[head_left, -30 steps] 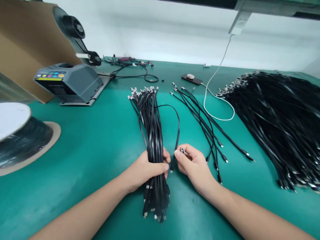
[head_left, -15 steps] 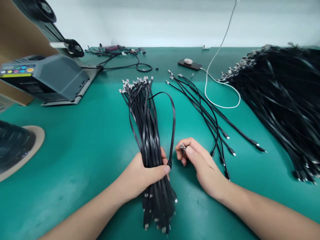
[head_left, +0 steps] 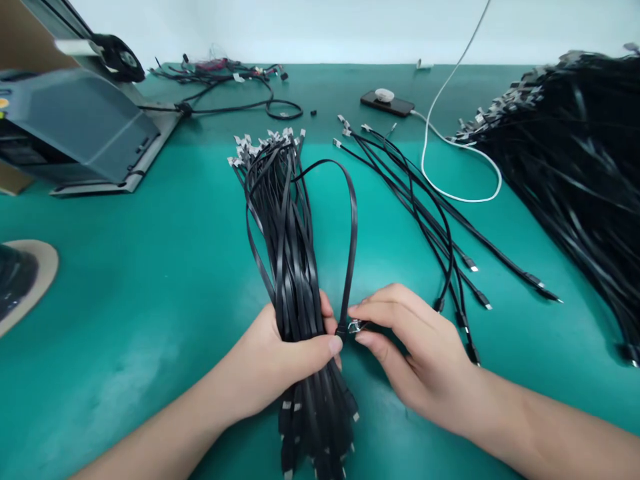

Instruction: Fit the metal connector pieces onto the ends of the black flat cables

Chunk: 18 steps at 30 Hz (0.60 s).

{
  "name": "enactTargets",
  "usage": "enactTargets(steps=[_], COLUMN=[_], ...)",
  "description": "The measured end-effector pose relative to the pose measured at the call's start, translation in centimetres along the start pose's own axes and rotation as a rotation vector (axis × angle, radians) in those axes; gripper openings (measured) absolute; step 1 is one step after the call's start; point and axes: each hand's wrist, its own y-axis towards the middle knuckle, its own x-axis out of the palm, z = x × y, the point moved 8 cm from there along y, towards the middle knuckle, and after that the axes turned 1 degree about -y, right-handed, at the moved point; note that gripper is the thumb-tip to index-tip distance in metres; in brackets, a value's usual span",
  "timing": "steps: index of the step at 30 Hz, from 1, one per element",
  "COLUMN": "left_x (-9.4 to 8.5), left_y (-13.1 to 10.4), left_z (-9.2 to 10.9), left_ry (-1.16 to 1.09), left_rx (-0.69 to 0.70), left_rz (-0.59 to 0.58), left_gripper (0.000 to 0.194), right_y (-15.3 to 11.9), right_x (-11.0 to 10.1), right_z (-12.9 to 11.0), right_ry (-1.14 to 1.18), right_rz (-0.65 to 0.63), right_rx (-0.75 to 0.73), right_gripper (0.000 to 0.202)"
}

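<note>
My left hand [head_left: 293, 363] is wrapped round a thick bundle of flat black cables [head_left: 295, 267], with metal-tipped plugs at both ends. One cable [head_left: 353, 220] of it bows out to the right in a loop; its black plug end is pinched at my left thumb tip. Close beside that plug, my right hand [head_left: 420, 353] holds a small shiny metal piece [head_left: 355, 326] between thumb and fingers. Its exact kind is too small to make out. A narrow gap seems to separate the metal piece from the plug.
Several loose black cables [head_left: 410, 193] lie right of the bundle, and a large cable heap [head_left: 575, 167] covers the far right. Behind are a phone [head_left: 403, 107], a white cord [head_left: 460, 199] and tangled wires [head_left: 220, 73]. A grey machine [head_left: 85, 127] stands left, near a spool [head_left: 30, 267].
My right hand has turned and brought the metal piece left, up to the plug by my left thumb. My left hand keeps its grip on the bundle. The view has shifted slightly.
</note>
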Motion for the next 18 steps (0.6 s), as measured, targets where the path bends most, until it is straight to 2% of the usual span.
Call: enactTargets(steps=[3,5,7,11,14,18], left_x=[0.1,0.1,0.1,0.1,0.0,0.4], left_y=[0.1,0.3,0.3,0.3,0.2,0.2], left_z=[0.0,0.1,0.1,-0.1,-0.3,-0.3], left_ry=[0.021,0.037,0.07,0.124,0.057,-0.023], left_rx=[0.009,0.02,0.02,0.015,0.013,0.025], left_rz=[-0.009,0.0,0.001,-0.023,-0.029,-0.094], left_gripper=[0.026,0.025,0.023,0.024,0.03,0.033], right_y=[-0.1,-0.2,0.1,0.7,0.8,0.9], right_x=[0.3,1.2,2.5,3.8,4.2,4.3], right_z=[1.5,2.7,3.1,2.9,3.1,3.2], right_ry=[0.241,0.456,0.648,0.889,1.016,1.094], right_rz=[0.048,0.065,0.052,0.025,0.019,0.007], right_rx=[0.238,0.444,0.56,0.61,0.622,0.614], right_gripper=[0.017,0.013,0.016,0.022,0.018,0.015])
